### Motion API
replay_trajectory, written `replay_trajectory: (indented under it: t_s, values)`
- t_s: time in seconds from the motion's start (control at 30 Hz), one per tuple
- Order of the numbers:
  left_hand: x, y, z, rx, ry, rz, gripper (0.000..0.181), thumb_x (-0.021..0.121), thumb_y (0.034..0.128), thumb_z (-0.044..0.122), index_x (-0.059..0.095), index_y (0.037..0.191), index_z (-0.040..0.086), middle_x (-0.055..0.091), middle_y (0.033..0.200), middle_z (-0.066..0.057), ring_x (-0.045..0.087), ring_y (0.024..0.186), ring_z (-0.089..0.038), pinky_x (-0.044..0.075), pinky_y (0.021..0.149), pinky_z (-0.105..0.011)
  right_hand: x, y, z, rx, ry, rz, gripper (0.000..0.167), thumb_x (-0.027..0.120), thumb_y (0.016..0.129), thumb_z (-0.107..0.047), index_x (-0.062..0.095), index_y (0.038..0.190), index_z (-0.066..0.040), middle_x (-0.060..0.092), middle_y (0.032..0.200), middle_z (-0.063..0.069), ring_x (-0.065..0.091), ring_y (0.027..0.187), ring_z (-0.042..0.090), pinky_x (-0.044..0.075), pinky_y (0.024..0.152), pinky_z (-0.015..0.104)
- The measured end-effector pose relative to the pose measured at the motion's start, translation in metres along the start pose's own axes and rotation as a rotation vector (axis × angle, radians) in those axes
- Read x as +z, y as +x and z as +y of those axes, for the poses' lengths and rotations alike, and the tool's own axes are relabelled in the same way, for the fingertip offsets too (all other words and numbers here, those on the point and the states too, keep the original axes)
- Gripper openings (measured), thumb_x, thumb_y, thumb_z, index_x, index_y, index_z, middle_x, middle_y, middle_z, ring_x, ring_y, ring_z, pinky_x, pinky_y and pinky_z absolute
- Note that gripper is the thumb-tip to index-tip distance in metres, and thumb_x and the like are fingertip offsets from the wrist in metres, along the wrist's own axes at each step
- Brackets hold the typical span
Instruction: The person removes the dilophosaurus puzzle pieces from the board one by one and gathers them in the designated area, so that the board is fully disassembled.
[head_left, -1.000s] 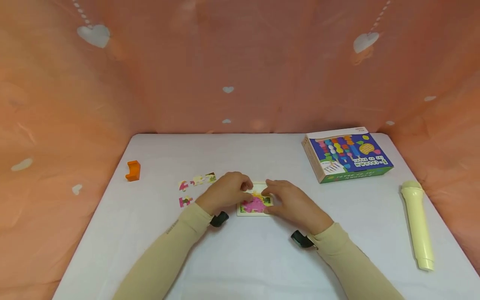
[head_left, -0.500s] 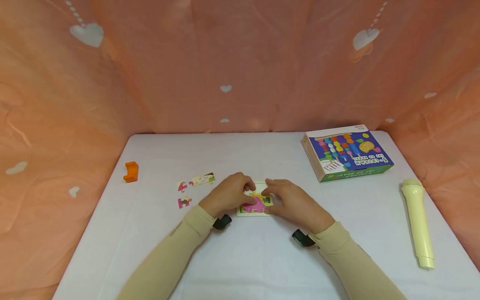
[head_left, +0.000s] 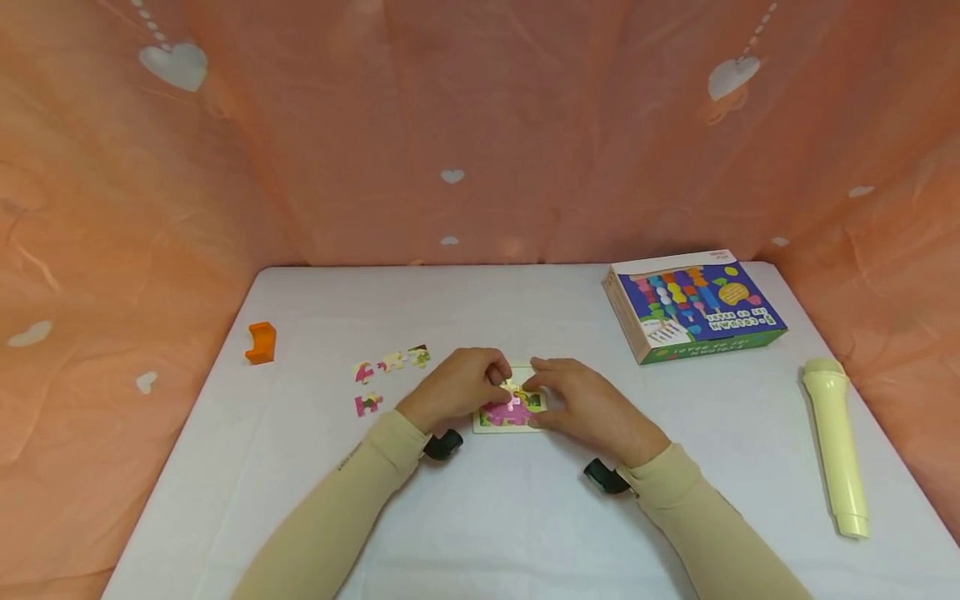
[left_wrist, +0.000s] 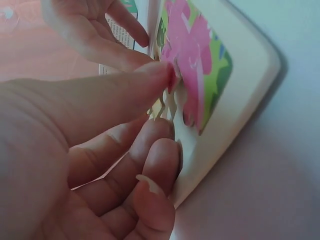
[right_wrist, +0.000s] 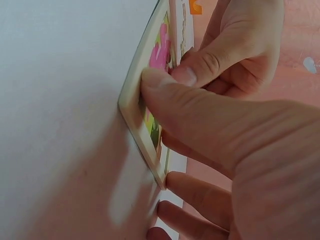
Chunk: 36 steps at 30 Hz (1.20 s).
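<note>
A small framed puzzle board [head_left: 510, 429] with a pink and green picture lies flat on the table between both hands. The left hand [head_left: 459, 385] pinches a puzzle piece [left_wrist: 173, 82] between thumb and fingers over the board; its other fingers curl at the frame's edge. From the right, the right hand [head_left: 588, 407] holds the board, its thumb [right_wrist: 160, 82] on the frame and its fingers at the far edge. Loose puzzle pieces [head_left: 363, 372] lie left of the left hand, with one piece [head_left: 367, 405] nearer the front.
An orange block [head_left: 261, 343] sits at the table's left. At the back right is a blue and green box [head_left: 697, 308] with printed pictures. A pale yellow microphone-shaped object [head_left: 836, 450] lies along the right edge. Behind the table hangs an orange cloth [head_left: 525, 125].
The left hand has shifted slightly to the right, and its pinched piece has turned or tilted over the board. The right hand has stayed almost still.
</note>
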<state>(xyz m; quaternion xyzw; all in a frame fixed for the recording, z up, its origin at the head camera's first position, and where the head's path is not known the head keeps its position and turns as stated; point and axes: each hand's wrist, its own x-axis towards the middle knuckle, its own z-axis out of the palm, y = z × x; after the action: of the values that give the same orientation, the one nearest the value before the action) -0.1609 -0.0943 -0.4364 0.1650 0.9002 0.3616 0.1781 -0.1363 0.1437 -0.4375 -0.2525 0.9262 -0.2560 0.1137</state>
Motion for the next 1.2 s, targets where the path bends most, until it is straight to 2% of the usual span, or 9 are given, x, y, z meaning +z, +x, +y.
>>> replay_trajectory:
  t_s: [0.27, 0.5, 0.83, 1.0, 1.2]
  values:
    - [-0.002, -0.001, -0.001, -0.016, -0.065, -0.008, 0.015, 0.074, 0.1031, 0.021, 0.077, 0.114, 0.011, 0.071, 0.095, 0.001, 0.063, 0.088, -0.016, 0.054, 0.083, -0.031, -0.001, 0.001, 0.000, 0.005, -0.005, -0.008, 0.042, 0.087, 0.093, -0.031, 0.076, 0.131, -0.019, 0.056, 0.164, 0.006, 0.051, 0.152, 0.033, 0.044, 0.123, 0.055]
    - [-0.003, -0.001, -0.004, 0.015, -0.069, 0.001, 0.008, 0.072, 0.1052, 0.022, 0.076, 0.108, 0.016, 0.071, 0.094, 0.002, 0.064, 0.087, -0.016, 0.054, 0.082, -0.032, 0.000, 0.002, 0.000, -0.020, -0.037, 0.000, 0.043, 0.088, 0.092, -0.030, 0.076, 0.131, -0.016, 0.057, 0.162, 0.009, 0.053, 0.151, 0.035, 0.045, 0.122, 0.055]
    - [-0.005, 0.000, -0.007, 0.011, -0.085, -0.004, 0.007, 0.072, 0.1055, 0.025, 0.076, 0.105, 0.019, 0.071, 0.094, 0.003, 0.064, 0.089, -0.016, 0.054, 0.085, -0.034, -0.001, 0.001, -0.001, -0.011, -0.026, -0.004, 0.043, 0.088, 0.092, -0.029, 0.076, 0.131, -0.016, 0.056, 0.162, 0.009, 0.052, 0.151, 0.035, 0.044, 0.123, 0.056]
    - [-0.012, -0.005, -0.007, 0.028, -0.098, 0.011, 0.006, 0.073, 0.1047, 0.026, 0.076, 0.105, 0.021, 0.073, 0.094, 0.005, 0.066, 0.092, -0.016, 0.054, 0.089, -0.036, -0.002, 0.001, 0.000, -0.005, -0.003, -0.002, 0.041, 0.088, 0.092, -0.029, 0.077, 0.129, -0.017, 0.057, 0.162, 0.008, 0.052, 0.151, 0.034, 0.043, 0.123, 0.056]
    - [-0.031, -0.023, -0.017, 0.018, -0.106, 0.064, 0.004, 0.073, 0.1029, 0.027, 0.077, 0.103, 0.025, 0.075, 0.095, 0.004, 0.067, 0.093, -0.017, 0.053, 0.091, -0.038, 0.000, 0.000, 0.001, -0.009, 0.008, 0.012, 0.039, 0.088, 0.091, -0.029, 0.077, 0.128, -0.018, 0.058, 0.161, 0.008, 0.053, 0.150, 0.034, 0.043, 0.123, 0.055]
